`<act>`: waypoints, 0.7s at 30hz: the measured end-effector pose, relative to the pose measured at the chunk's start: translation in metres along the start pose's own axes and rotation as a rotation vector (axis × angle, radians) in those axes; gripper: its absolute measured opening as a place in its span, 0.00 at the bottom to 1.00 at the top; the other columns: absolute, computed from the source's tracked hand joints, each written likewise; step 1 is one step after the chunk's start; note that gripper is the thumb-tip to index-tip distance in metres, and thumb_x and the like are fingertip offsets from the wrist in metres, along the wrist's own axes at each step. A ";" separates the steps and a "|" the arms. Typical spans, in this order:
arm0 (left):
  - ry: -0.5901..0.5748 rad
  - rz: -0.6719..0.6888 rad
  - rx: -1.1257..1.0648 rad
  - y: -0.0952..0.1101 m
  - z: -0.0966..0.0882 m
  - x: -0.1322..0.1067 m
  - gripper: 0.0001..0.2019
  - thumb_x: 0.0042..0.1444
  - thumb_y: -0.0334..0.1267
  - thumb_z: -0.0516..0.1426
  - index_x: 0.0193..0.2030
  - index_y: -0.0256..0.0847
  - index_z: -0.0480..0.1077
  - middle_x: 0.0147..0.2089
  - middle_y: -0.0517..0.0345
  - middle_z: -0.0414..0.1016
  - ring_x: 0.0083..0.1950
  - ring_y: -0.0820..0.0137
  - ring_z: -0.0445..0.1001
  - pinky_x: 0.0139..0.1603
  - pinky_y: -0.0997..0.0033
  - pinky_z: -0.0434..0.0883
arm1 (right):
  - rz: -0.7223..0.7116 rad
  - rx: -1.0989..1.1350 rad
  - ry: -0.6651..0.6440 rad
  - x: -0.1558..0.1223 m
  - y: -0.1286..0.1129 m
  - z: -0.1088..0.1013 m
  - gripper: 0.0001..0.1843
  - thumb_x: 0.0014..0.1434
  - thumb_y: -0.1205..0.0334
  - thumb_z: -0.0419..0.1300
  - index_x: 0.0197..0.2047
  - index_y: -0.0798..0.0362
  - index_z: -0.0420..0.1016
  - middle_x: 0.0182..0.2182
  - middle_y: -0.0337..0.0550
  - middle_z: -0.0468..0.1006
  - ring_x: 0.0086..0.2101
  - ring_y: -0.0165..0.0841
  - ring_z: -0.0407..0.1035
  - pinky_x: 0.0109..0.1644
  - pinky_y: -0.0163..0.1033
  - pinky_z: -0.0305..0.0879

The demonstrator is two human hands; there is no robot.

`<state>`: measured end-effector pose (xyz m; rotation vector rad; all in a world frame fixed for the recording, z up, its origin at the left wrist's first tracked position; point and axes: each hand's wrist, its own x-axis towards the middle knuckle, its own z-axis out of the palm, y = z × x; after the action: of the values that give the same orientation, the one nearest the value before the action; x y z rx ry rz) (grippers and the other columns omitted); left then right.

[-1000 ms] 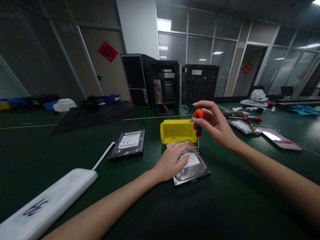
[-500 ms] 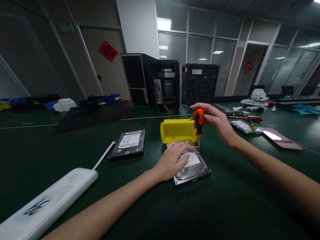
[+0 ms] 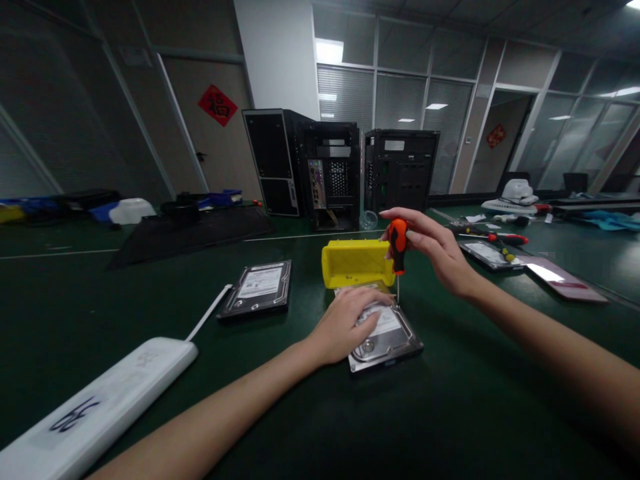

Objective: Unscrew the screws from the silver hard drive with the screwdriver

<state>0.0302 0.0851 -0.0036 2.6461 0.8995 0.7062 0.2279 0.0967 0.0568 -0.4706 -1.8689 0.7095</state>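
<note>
A silver hard drive (image 3: 387, 340) lies flat on the green table in front of me. My left hand (image 3: 345, 323) rests on its top with the fingers spread flat, pressing it down. My right hand (image 3: 433, 250) is closed round the orange and black handle of a small screwdriver (image 3: 398, 248). The screwdriver stands upright, its thin shaft reaching down to the far right corner of the drive. A yellow plastic tray (image 3: 356, 263) sits just behind the drive.
A second hard drive (image 3: 257, 287) lies to the left. A white power strip (image 3: 95, 410) with its cable lies at the near left. Three black computer cases (image 3: 333, 173) stand at the back. More drives, screwdrivers (image 3: 493, 237) and a flat panel lie at the right.
My right hand has turned on the screwdriver handle, the fingers shifting round it. The left hand and the drive have stayed put.
</note>
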 end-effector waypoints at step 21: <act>-0.001 -0.006 -0.006 0.000 0.000 0.000 0.15 0.59 0.31 0.49 0.51 0.47 0.65 0.55 0.60 0.69 0.56 0.64 0.64 0.57 0.58 0.57 | -0.041 -0.031 0.007 -0.001 0.000 0.004 0.16 0.63 0.59 0.46 0.53 0.48 0.64 0.36 0.41 0.66 0.34 0.31 0.64 0.35 0.37 0.66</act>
<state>0.0305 0.0848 -0.0038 2.6372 0.9040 0.7049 0.2249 0.0957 0.0550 -0.4534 -1.8800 0.6515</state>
